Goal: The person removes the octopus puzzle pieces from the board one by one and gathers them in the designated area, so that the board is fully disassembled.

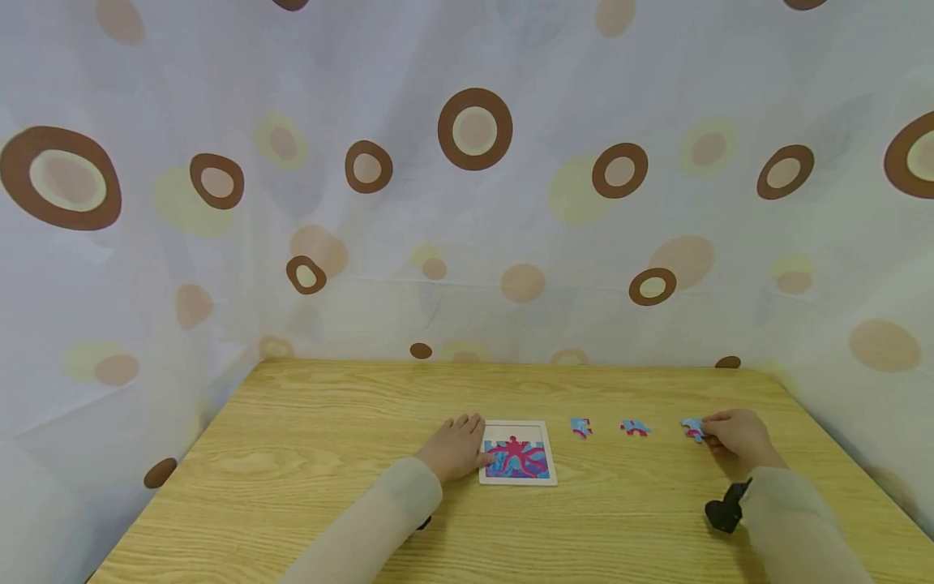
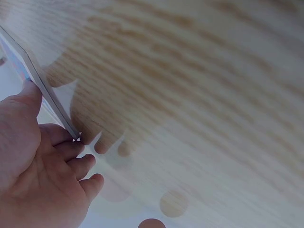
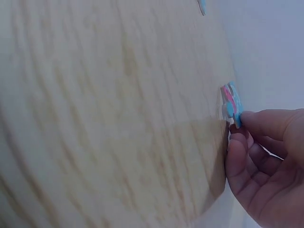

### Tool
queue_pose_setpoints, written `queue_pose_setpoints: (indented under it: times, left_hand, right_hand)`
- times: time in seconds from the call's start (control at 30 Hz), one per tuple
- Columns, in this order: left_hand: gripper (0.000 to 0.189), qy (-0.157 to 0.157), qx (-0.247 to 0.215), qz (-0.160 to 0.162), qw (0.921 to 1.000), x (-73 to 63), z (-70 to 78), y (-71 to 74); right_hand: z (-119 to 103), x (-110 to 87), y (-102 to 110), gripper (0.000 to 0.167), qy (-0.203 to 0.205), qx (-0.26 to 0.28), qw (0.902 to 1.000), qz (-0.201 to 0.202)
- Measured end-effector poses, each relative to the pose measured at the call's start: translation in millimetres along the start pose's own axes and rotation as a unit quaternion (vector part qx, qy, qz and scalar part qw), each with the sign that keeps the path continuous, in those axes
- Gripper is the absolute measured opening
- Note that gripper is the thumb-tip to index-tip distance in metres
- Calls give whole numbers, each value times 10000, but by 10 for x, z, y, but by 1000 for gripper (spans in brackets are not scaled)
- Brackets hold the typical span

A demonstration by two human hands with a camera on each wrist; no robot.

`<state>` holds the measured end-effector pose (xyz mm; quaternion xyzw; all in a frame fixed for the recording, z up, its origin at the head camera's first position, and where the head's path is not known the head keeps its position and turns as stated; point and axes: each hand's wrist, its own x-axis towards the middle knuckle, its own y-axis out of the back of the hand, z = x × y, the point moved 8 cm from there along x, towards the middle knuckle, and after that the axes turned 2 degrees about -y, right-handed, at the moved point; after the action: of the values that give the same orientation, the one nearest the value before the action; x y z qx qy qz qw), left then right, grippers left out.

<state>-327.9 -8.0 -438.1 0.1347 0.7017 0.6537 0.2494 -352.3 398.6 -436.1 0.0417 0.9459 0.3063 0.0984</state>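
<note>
Toward the right edge of the table (image 1: 292, 454): your right hand (image 1: 740, 434) pinches 1 of 3 loose puzzle pieces (image 1: 690, 427); 2 lie leftward. Mid-table, your left hand (image 1: 454, 448), fingers relaxed, rests against 1 framed octopus puzzle (image 1: 517, 457), thumb on top.

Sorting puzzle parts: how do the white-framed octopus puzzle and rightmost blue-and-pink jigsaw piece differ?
The white-framed octopus puzzle is larger than the unframed jigsaw piece. The left hand touches the puzzle; the right hand pinches the piece. Both show blue and pink.
</note>
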Motion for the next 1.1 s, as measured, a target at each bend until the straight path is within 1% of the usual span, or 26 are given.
queue_pose_setpoints:
  times: [0.2,0.3,0.43,0.53,0.57,0.67,0.77,0.93,1.03,1.1]
  left_hand:
    - [67,-22,34,-43,10000,1,5,-13]
    - [67,-5,32,-10,10000,-2,6,-8]
    - [67,-23,95,34,9999,-8,8,10]
    - [67,-39,139,72,9999,-14,2,28]
    - [67,-48,149,82,9998,-21,1,37]
    - [66,-93,165,129,9997,-31,-1,48]
    - [65,-166,188,177,9995,-44,9,63]
    - [62,-302,171,200,9992,-35,27,61]
    - [63,-369,176,199,9990,-22,30,31]
    - [65,-404,190,196,9988,-17,30,6]
  right_hand:
    - [0,-7,-3,30,70,-78,9999,14]
    - [3,-1,-1,32,120,-125,9998,27]
    - [-82,3,-26,37,347,-527,9980,27]
    - [-242,1,-86,42,615,-665,9959,-11]
    - [-306,-1,-114,43,694,-623,9956,-29]
    - [-537,-17,-226,44,959,-588,9936,-57]
    - [-790,-45,-372,42,1250,-613,9902,-72]
    - [-1163,-118,-689,36,1581,-532,9853,-365]
    - [-1320,-165,-909,33,1716,-584,9819,-544]
    - [-1416,-200,-1070,30,1883,-647,9778,-653]
